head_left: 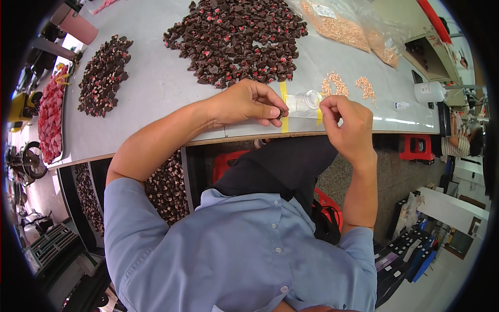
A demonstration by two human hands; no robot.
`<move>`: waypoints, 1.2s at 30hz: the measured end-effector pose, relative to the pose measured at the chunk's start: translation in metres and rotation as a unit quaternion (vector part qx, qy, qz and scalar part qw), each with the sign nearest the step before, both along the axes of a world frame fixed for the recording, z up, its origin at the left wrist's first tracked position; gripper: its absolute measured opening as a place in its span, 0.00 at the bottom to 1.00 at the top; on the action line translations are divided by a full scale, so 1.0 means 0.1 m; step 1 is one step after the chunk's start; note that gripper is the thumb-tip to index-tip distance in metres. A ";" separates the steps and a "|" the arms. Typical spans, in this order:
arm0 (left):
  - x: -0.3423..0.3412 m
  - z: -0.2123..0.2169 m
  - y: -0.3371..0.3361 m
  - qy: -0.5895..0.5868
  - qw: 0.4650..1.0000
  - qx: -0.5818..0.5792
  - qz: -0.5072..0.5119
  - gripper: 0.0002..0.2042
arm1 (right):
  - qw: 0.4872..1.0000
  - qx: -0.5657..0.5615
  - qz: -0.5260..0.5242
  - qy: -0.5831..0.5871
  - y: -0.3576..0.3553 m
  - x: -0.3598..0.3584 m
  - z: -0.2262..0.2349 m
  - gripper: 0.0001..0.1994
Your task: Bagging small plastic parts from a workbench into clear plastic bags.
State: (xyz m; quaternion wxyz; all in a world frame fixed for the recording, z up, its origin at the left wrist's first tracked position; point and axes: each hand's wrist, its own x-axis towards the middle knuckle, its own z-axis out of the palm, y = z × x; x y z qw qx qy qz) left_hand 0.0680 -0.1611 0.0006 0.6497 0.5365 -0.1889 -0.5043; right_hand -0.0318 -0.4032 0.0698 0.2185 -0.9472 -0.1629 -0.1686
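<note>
Near the front edge of the table, my left hand (247, 104) pinches a small dark brown piece (280, 113) between thumb and fingertips. My right hand (349, 125) is closed in a pinch beside a small clear round dish (313, 99); whatever its fingertips hold is too small to make out. The dish rests on a whitish sheet between two yellow tape strips (284, 106). Just beyond it lie small loose heaps of tiny peach-coloured parts (334, 83). A large pile of dark brown pieces with pink-red spots (234, 44) spreads beyond my left hand.
Clear bags of peach parts (338, 31) lie at the far right, a white bottle (429, 92) at the right end. At left are a smaller dark pile (104, 75), a tray of pink-red pieces (52, 117) and a pink container (78, 26). Bins of dark pieces (165, 190) stand below the table.
</note>
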 end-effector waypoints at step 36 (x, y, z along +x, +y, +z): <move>-0.01 -0.05 -0.07 0.028 0.999 -0.016 0.027 0.13 | 0.918 0.351 -0.183 -0.034 0.08 -0.28 -0.54 0.05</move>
